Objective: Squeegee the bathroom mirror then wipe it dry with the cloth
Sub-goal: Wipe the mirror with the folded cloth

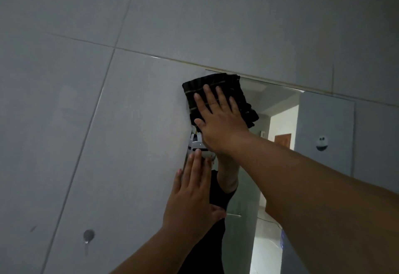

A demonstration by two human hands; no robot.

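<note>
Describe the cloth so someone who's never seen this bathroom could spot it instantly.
Find the mirror set into the grey tiled wall, and go to its upper left corner. There the right hand presses a dark cloth flat against the glass. It is the only black ribbed fabric in view, crossed by thin pale stripes, above the bare left hand.

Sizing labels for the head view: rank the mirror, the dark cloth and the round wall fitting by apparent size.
1. mirror
2. dark cloth, partly hidden by the right hand
3. round wall fitting
</note>
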